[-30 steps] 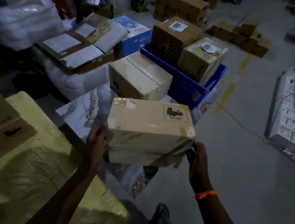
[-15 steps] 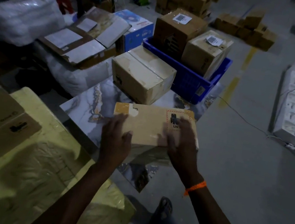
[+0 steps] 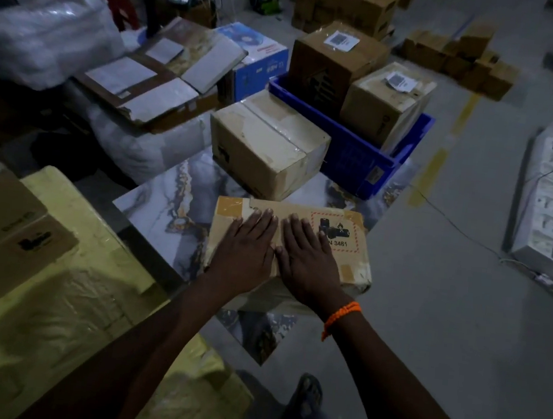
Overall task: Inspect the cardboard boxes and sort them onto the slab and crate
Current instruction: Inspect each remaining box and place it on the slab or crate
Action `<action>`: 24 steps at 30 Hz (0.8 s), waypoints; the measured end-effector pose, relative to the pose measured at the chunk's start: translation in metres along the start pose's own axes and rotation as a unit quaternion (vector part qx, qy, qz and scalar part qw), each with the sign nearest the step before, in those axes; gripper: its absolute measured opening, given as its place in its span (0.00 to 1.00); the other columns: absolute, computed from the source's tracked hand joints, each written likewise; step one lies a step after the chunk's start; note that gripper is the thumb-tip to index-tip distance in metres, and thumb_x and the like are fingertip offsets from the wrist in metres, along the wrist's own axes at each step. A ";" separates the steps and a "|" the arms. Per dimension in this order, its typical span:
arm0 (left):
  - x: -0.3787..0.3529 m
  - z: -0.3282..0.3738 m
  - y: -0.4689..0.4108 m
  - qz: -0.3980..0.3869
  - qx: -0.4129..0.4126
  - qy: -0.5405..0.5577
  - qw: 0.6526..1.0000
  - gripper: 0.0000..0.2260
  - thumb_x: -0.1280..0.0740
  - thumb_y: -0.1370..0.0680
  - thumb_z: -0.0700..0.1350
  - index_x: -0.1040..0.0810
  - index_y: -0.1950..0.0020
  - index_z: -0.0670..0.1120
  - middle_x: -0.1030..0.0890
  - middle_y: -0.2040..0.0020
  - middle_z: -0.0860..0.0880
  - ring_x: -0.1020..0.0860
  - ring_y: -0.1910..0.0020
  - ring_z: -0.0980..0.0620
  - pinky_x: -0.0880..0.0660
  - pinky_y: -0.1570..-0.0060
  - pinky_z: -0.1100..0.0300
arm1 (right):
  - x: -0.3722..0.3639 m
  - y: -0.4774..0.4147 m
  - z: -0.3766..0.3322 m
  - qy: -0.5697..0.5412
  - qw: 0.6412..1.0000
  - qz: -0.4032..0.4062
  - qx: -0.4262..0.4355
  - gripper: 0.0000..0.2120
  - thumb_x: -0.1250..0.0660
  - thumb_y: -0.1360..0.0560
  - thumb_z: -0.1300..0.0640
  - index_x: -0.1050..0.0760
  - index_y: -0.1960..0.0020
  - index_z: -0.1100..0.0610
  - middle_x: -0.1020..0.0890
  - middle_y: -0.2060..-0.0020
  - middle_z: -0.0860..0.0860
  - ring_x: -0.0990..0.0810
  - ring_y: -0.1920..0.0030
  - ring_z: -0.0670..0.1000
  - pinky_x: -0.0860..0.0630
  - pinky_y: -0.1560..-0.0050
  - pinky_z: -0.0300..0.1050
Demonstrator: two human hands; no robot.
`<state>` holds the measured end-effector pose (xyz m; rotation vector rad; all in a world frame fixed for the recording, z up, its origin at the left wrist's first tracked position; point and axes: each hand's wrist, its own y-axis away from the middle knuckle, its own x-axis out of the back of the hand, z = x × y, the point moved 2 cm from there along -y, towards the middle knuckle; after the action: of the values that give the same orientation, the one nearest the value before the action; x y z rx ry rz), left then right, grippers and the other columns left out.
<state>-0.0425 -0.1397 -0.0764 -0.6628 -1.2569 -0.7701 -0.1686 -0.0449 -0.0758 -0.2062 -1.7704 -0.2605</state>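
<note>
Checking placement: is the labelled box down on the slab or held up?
Down: the box lies on the slab, with the left hand and right hand flat on its top.

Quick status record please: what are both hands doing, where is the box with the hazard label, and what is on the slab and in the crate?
left hand: flat on top of the UN 3481 box, fingers straight
right hand: flat on the same box, beside the left hand
UN 3481 box: lying on the marbled slab
slab also holds: one taped box, behind the UN 3481 box
blue crate: two labelled boxes inside, brown box and paler box
</note>
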 end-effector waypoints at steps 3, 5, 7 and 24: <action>0.004 -0.005 0.003 0.007 -0.017 0.002 1.000 0.34 0.62 0.20 0.58 0.43 0.18 0.45 0.43 0.18 0.45 0.44 0.19 0.46 0.45 0.23 0.44 | 0.007 0.001 0.008 0.003 0.999 -0.024 0.027 0.33 0.60 0.15 0.37 0.56 0.15 0.53 0.54 0.16 0.51 0.57 0.17 0.51 0.60 0.19 0.53; 0.002 -0.015 0.008 0.038 -0.007 0.003 0.999 0.32 0.54 0.19 0.60 0.36 0.20 0.43 0.37 0.20 0.42 0.38 0.21 0.43 0.41 0.25 0.41 | 0.009 0.002 0.021 0.005 1.000 -0.024 0.016 0.35 0.57 0.16 0.35 0.56 0.15 0.53 0.53 0.16 0.51 0.56 0.17 0.52 0.61 0.20 0.50; 0.000 -0.028 0.011 0.053 0.025 -0.001 0.998 0.32 0.52 0.18 0.62 0.36 0.21 0.43 0.37 0.20 0.41 0.38 0.21 0.42 0.42 0.26 0.40 | 0.012 0.003 0.040 0.006 0.999 -0.012 -0.034 0.39 0.58 0.17 0.32 0.56 0.15 0.54 0.53 0.16 0.52 0.55 0.16 0.53 0.58 0.19 0.53; -0.010 -0.038 0.046 0.230 0.106 0.235 0.938 0.25 0.38 0.20 0.59 0.27 0.28 0.46 0.31 0.24 0.46 0.36 0.24 0.47 0.36 0.28 0.52 | 0.007 0.033 0.079 -0.172 0.963 0.161 -0.134 0.37 0.34 0.21 0.37 0.39 0.19 0.53 0.39 0.19 0.55 0.38 0.21 0.57 0.31 0.29 0.60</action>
<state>0.0158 -0.1417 -0.0943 -0.5266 -0.6921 -0.3622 -0.2353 0.0098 -0.0826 -0.7664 -2.0056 -0.2384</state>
